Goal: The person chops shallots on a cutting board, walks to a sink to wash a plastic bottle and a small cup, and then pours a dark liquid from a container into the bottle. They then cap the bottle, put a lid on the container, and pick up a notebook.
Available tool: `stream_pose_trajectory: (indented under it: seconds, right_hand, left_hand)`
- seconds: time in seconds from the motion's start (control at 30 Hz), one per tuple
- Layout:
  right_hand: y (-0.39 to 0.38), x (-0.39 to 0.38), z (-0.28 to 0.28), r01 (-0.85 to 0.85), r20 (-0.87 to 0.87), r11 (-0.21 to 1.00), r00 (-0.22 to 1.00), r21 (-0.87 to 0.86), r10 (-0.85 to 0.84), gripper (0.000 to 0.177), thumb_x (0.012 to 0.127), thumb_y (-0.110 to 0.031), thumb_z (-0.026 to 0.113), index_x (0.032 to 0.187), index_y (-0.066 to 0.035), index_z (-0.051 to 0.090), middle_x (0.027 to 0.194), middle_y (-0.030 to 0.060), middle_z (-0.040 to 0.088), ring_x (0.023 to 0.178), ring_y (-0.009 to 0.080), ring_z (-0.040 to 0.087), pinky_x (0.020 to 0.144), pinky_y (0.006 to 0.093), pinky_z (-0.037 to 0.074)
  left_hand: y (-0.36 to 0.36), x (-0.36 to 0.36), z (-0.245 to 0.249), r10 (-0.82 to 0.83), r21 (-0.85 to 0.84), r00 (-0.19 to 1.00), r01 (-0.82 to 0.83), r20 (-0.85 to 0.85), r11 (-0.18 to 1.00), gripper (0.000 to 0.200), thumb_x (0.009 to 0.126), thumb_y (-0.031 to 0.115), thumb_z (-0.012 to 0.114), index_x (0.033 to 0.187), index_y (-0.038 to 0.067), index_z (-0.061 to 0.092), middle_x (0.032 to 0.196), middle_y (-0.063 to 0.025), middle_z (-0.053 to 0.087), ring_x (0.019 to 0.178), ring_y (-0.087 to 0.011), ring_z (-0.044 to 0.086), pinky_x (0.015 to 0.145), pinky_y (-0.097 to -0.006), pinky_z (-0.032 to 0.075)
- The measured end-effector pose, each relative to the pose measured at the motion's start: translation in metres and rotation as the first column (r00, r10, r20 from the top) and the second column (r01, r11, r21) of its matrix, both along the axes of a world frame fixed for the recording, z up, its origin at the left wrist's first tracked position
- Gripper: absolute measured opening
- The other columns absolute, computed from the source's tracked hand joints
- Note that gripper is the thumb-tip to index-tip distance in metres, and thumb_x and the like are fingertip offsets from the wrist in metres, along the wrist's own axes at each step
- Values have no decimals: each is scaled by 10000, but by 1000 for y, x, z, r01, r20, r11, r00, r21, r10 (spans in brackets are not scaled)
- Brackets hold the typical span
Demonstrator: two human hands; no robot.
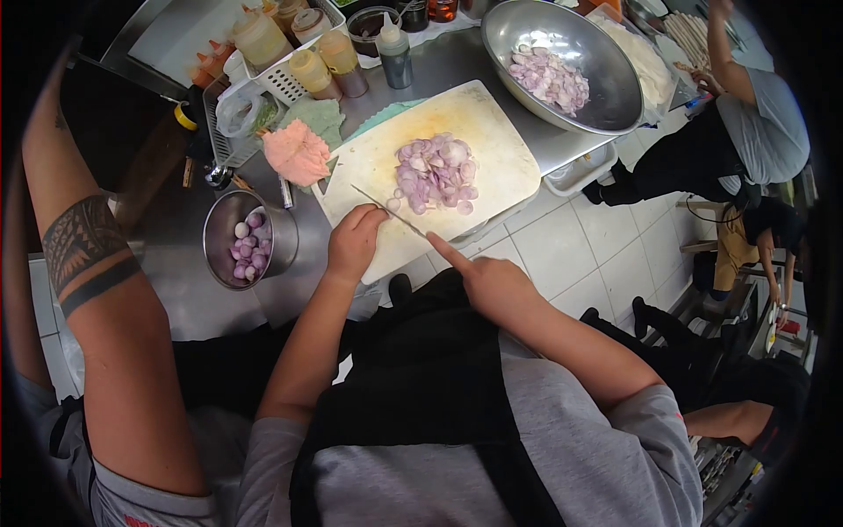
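board [502, 160] right edge bare; shallot pile [435, 174] mid-board; tattooed arm [97, 290] seemingly crowds left.

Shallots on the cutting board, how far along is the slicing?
Done: a pile of slices lies on the cutting board, with more in the large steel bowl. In hand: the right hand holds the knife while the left hand curls beside the blade; what it steadies is hidden. Left: whole peeled shallots wait in the small pot.
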State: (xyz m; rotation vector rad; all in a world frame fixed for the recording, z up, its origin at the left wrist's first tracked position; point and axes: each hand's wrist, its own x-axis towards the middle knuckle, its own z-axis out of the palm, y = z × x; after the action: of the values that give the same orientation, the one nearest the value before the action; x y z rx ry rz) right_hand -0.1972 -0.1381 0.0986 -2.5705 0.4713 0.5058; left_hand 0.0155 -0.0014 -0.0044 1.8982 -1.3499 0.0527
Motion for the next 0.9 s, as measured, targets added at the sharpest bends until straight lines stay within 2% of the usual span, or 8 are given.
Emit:
stream_pose_trajectory:
  seconds: [0.1, 0.17, 0.27, 0.67, 0.77, 0.8, 0.83, 0.9]
  right_hand:
    - [4, -5, -5, -4, -59, 1000, 998, 17, 5, 903, 833, -20, 534, 1581, -299, 113, 753, 171, 667, 654, 340, 680, 592, 452, 560]
    - [5, 7, -25, 31, 59, 999, 998, 36, -33, 908, 834, -19, 531, 1580, -317, 106, 757, 173, 667, 661, 342, 681, 594, 455, 558]
    - [3, 7, -1, 29, -6, 998, 1000, 59, -29, 909, 835, -17, 528, 1579, -328, 107, 758, 170, 669, 660, 343, 680, 593, 457, 556]
    - [4, 13, -23, 44, 20, 998, 999, 52, -45, 916, 814, -11, 524, 1579, -324, 129, 715, 184, 658, 605, 343, 660, 553, 465, 538]
    - [5, -8, -25, 33, 158, 999, 987, 14, -34, 907, 814, -24, 529, 1581, -305, 134, 705, 188, 651, 579, 347, 641, 542, 475, 520]
    - [3, -11, -8, 19, 76, 999, 997, 48, -23, 887, 823, -40, 525, 1583, -281, 137, 710, 195, 650, 573, 347, 633, 540, 477, 506]
    - [2, -13, 2, 14, 31, 998, 999, 62, -16, 861, 835, -53, 519, 1582, -262, 145, 705, 197, 646, 587, 353, 637, 555, 477, 508]
    - [1, -20, 3, 21, 98, 996, 995, 82, -29, 816, 855, -73, 508, 1576, -255, 173, 693, 202, 649, 599, 365, 641, 575, 491, 510]
  left_hand:
    - [1, -1, -4, 7, 9, 1000, -7, 7, 1000, 198, 802, -38, 642, 957, 75, 693, 984, -69, 670, 870, -263, 667, 743, -350, 547]
    - [1, -2, -3, 10, -3, 1000, -10, 10, 1000, 196, 801, -37, 641, 954, 74, 693, 986, -67, 670, 871, -261, 667, 743, -350, 547]
    - [2, 0, -2, -3, -16, 1000, 3, -5, 1000, 194, 800, -34, 646, 954, 74, 694, 987, -62, 670, 875, -260, 666, 744, -350, 547]
    - [1, -1, -4, 7, 3, 1000, -7, -31, 1000, 217, 803, -30, 653, 984, 79, 702, 1004, -78, 678, 923, -270, 670, 779, -353, 553]
    - [6, 1, -20, 35, 48, 987, -44, 157, 998, 194, 845, 20, 612, 1000, 81, 711, 1044, -87, 691, 968, -250, 672, 840, -336, 560]
    - [11, 12, -52, 12, 148, 950, -61, 313, 987, 197, 880, 49, 584, 1020, 87, 716, 1075, -85, 692, 1011, -241, 664, 875, -331, 548]
    - [12, 10, -54, 15, 229, 986, -54, 168, 972, 208, 923, 87, 570, 1073, 94, 715, 1124, -86, 688, 1058, -240, 651, 932, -330, 520]
    - [12, 12, -56, 51, 207, 968, 1, -245, 978, 245, 982, 178, 536, 1154, 100, 692, 1195, -90, 671, 1130, -233, 619, 987, -309, 469]
